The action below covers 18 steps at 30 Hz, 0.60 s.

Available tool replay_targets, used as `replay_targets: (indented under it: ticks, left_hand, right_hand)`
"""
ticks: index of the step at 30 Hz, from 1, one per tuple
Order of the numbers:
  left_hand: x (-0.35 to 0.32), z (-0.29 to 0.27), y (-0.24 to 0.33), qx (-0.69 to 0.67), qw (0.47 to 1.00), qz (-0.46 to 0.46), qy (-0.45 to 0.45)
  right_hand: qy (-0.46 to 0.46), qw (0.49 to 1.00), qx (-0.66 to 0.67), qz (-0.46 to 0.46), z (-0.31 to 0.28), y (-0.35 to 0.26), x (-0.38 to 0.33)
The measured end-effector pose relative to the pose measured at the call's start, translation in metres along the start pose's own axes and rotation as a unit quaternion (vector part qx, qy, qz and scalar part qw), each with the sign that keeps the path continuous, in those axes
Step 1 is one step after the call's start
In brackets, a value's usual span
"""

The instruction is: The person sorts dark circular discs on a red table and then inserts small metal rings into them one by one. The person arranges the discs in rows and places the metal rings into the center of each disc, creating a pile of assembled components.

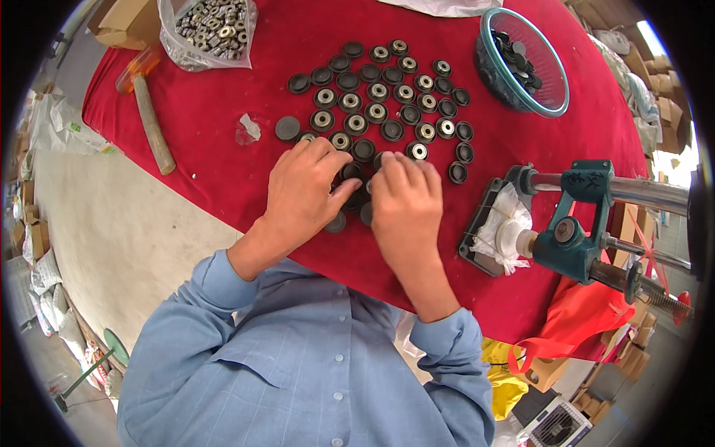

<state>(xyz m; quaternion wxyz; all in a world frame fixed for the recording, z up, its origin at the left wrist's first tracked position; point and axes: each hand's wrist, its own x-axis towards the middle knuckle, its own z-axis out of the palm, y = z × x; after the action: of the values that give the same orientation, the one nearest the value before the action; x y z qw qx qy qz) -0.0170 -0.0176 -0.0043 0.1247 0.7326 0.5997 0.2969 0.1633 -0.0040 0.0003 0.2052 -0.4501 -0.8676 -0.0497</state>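
Observation:
Several round black caps are spread over the red cloth, many with a silver ring-shaped bearing seated in the middle. My left hand curls over the near caps, its thumb and forefinger closed around a black cap. Close beside it, my right hand points its bent fingers down among the caps, fingers together. A dark rim shows at its fingertips, but what they hold is hidden. Below and between the hands lie more caps, partly covered. One cap lies flat side up at the left.
A clear bag of metal bearings and a wooden-handled hammer lie at the left. Far right stands a teal-rimmed basket holding black discs. A green hand press occupies the right edge, near a red bag.

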Motion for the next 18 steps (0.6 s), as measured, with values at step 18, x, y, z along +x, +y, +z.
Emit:
replay_targets:
  ticks: [18]
  left_hand:
    - [0.012,-0.022,-0.058,-0.095,0.984,0.037,0.145]
  right_hand:
    - [0.01,0.951,0.011,0.308,-0.021,0.062,-0.026]
